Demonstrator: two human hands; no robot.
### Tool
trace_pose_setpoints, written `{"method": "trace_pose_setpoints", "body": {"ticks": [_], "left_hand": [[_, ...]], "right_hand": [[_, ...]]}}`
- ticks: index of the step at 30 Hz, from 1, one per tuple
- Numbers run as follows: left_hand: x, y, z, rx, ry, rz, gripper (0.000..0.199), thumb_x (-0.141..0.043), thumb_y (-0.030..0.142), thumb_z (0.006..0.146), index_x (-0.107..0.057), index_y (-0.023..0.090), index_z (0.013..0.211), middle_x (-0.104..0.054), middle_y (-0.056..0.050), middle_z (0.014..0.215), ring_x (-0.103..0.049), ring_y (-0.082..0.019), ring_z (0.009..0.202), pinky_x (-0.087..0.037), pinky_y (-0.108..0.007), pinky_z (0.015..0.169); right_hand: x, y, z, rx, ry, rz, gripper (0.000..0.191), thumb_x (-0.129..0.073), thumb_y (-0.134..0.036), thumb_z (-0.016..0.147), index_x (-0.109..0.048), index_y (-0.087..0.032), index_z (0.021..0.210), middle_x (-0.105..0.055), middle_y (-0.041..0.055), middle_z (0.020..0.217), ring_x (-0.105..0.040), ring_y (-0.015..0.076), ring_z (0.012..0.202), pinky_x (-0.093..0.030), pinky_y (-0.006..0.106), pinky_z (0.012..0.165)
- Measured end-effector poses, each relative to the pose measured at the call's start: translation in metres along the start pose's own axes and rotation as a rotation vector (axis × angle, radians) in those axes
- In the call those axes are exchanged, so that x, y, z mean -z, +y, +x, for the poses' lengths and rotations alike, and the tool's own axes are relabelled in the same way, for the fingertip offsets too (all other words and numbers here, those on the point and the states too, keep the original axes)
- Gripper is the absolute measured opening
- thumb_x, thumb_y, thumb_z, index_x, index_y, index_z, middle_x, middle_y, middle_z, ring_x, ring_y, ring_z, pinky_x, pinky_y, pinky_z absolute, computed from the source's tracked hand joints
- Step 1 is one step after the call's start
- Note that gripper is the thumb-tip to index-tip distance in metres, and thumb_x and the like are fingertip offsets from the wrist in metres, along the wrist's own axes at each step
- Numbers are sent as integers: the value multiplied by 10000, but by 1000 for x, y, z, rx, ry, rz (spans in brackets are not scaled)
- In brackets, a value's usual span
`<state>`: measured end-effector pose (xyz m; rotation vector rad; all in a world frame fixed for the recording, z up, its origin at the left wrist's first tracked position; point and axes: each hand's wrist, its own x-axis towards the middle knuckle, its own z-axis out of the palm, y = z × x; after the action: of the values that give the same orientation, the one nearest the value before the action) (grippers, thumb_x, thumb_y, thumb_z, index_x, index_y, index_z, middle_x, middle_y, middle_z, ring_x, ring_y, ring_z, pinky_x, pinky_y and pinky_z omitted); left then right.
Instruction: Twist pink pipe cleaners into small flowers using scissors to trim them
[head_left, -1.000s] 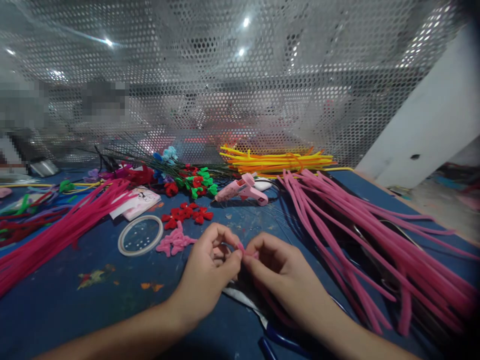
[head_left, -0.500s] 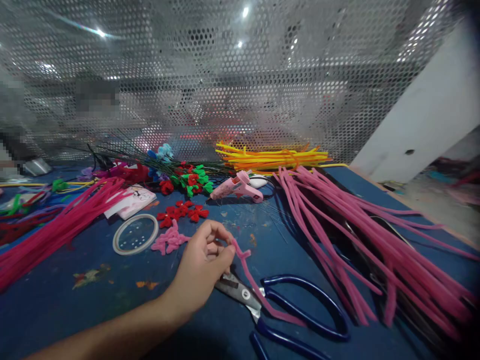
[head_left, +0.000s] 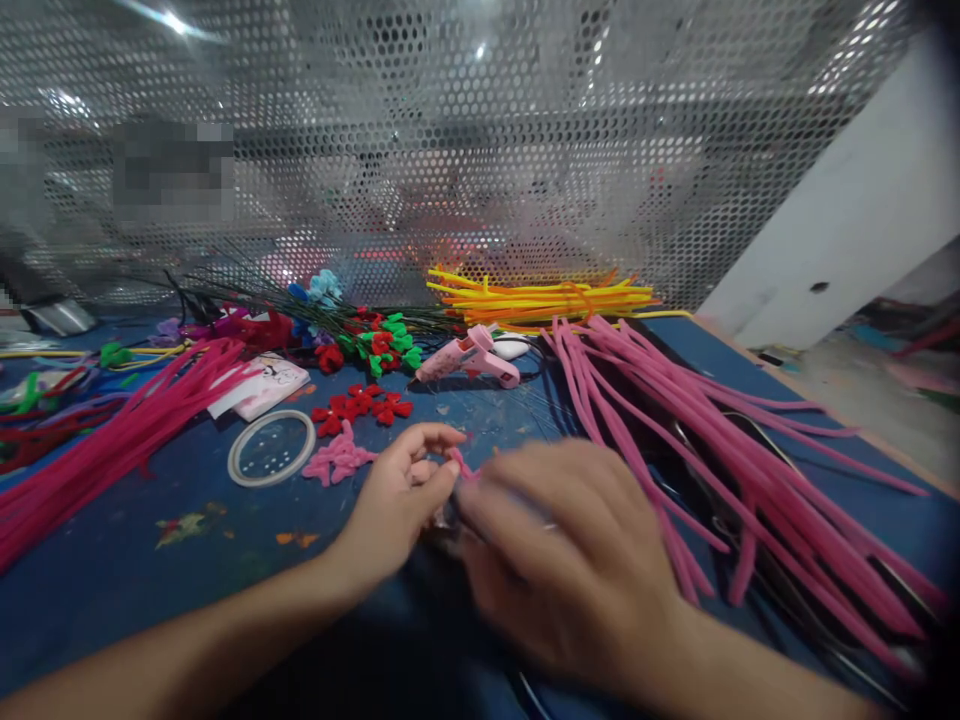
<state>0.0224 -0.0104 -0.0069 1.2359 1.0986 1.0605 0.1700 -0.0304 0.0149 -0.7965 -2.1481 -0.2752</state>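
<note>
My left hand (head_left: pixel 409 490) pinches a short pink pipe cleaner (head_left: pixel 463 464) between thumb and forefinger. Close on its right, my right hand (head_left: pixel 570 560) is smeared by motion, its fingertips at the pipe cleaner; whether they grip it I cannot tell. Under the right hand lie blue-handled scissors, mostly hidden, with a bit of dark handle (head_left: pixel 529 692) showing at the bottom. Just left of my left hand rests a pink pipe-cleaner flower shape (head_left: pixel 339 458), with small red flowers (head_left: pixel 362 403) behind it.
A pink glue gun (head_left: pixel 469 360) lies beyond my hands. Long pink pipe cleaners (head_left: pixel 712 450) spread at right, a yellow and orange bundle (head_left: pixel 540 300) at the back, magenta ones (head_left: pixel 127 440) at left. A white ring (head_left: pixel 271 450) holds tiny beads. Perforated metal (head_left: pixel 480 160) stands behind.
My right hand has come into view from the right, up to the pink pipe cleaner, and now covers most of the scissors. My left hand keeps its pinch, nearly in place.
</note>
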Motion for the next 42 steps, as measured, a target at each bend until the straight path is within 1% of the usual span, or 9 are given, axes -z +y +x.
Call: {"method": "trace_pose_setpoints", "body": {"ticks": [1,3,5,6,10,15,25,34,42], "left_hand": [[0,0,0,-23,1,-10,244,-568,281,741,-476,170,938,-485,28,740,-337,-6,425,-262,-146,382],[-1,1,1,-63,23,-17,229,-577,274,743,-451,180,909,-491,26,787,-365,-4,439,-280,-135,381],[-2,3,1,-77,32,-17,218,-577,268,750,-434,183,890,-492,30,797,-365,0,433,-286,-128,377],[-2,3,1,-78,28,-17,218,-579,267,748,-434,182,885,-492,32,794,-364,1,429,-288,-127,375],[-2,6,0,-70,32,38,208,-578,274,748,-492,170,908,-479,44,686,-363,-15,423,-288,-134,381],[-1,8,-1,-46,3,142,214,-540,292,775,-568,149,930,-417,64,484,-364,-51,414,-291,-148,395],[-1,9,1,-83,9,163,208,-550,253,761,-585,146,936,-475,46,509,-395,-47,411,-312,-152,397],[-1,6,1,-74,16,148,209,-592,300,744,-543,164,895,-470,57,509,-414,-55,420,-314,-149,392],[-2,10,0,-80,4,184,156,-550,271,770,-553,154,873,-475,44,551,-413,-51,451,-326,-142,408]], "right_hand": [[-6,10,2,-110,-38,45,145,-488,-279,806,-580,-193,878,-619,59,796,-569,197,758,-446,339,669],[-16,25,0,-380,-272,256,199,-442,-300,851,-565,-167,768,-597,40,698,-548,156,644,-419,272,572],[-22,31,-3,-514,-451,482,273,-406,-307,877,-538,-167,684,-576,16,643,-522,128,595,-387,240,540],[-24,32,-4,-536,-481,568,270,-405,-303,880,-536,-168,686,-575,9,648,-518,122,599,-382,234,547],[-24,32,-3,-550,-373,701,125,-463,-261,851,-543,-176,807,-580,0,727,-518,120,670,-387,230,613],[-25,35,-2,-555,-338,720,129,-476,-229,838,-526,-172,734,-533,-22,667,-482,103,631,-361,214,595],[-23,38,-1,-546,-375,779,214,-436,-265,871,-517,-169,697,-496,-29,642,-462,94,623,-357,213,599],[-24,38,-2,-570,-346,768,132,-503,-223,815,-587,-166,730,-609,-4,707,-535,113,670,-397,229,633],[-24,36,-3,-651,-298,732,137,-551,-276,779,-608,-158,740,-565,-14,611,-479,99,556,-364,221,524]]}}
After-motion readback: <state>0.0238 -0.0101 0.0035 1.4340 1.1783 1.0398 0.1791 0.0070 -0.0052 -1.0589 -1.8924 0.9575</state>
